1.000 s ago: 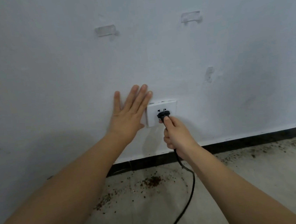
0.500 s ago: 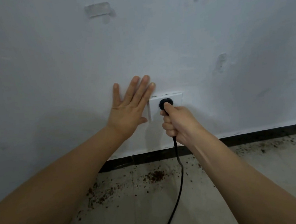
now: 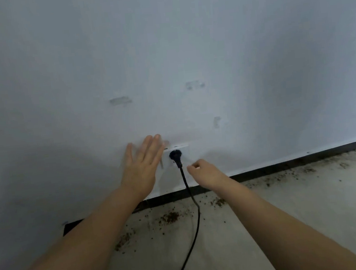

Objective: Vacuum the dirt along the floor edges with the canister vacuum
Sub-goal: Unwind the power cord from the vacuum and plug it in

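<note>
Judging by the black plug [image 3: 175, 157] seated in the white wall socket [image 3: 180, 154], power is connected and nothing else is done. Cord [image 3: 191, 210] hanging from the plug, crossing the dark skirting [image 3: 285, 164] below the socket and trailing over the floor [image 3: 291, 221] out of the bottom of the view. Canister vacuum itself not in view; presumably at the far end of that cord.

Left hand [image 3: 142, 167] just left of the socket, grip apart, fingers straight and spread, blurred; cannot tell whether pressed to the wall [image 3: 163, 48] or just off it. Right hand [image 3: 201, 169] just right of the plug and cord, apart from both, grip loosely curled and holding nothing.

Dirt [image 3: 169, 217] untouched: brown crumbs in a clump on the floor below the socket, beside the cord, more scattered to the lower left of the socket, and a long band along the skirting running off to the right of the socket.

Left to do, as a judgement: fetching the hose or nozzle, switching on, then working along the whole skirting line. Essentially only the setup complete; all actual cleaning ahead.
</note>
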Demonstrator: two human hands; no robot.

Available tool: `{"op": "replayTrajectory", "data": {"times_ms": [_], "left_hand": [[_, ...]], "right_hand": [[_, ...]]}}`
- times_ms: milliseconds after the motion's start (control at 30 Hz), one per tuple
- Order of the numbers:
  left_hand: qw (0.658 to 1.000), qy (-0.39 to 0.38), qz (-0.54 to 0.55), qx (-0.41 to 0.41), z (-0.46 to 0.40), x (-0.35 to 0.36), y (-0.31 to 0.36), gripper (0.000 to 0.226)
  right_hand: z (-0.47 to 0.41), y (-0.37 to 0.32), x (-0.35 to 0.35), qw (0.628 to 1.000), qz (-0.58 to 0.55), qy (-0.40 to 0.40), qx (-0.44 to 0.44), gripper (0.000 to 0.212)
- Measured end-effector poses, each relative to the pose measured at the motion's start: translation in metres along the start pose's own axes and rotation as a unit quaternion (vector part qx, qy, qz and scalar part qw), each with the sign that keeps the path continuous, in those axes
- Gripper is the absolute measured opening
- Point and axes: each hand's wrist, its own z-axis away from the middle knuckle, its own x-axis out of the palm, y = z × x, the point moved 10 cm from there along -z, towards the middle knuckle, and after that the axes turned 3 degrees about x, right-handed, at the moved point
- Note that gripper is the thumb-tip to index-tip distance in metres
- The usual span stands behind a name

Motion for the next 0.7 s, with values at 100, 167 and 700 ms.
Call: {"op": "replayTrajectory", "data": {"times_ms": [100,167,700], "left_hand": [[0.989,-0.11,0.1,-0.023,-0.002,-0.04,0.005,0.09],[0.97,-0.183,0.161,-0.017,-0.008,-0.071,0.015,0.064],[0.901,-0.148,0.398,-0.091,-0.053,-0.415,-0.008,0.04]], "right_hand": [[0.035,-0.011,-0.035,0.995,0.102,0.012,0.002,0.044],[0.062,-0.028,-0.061,0.985,0.163,0.047,-0.015,0.046],[0.313,-0.178,-0.264,0.956,0.256,0.139,-0.036,0.055]]}}
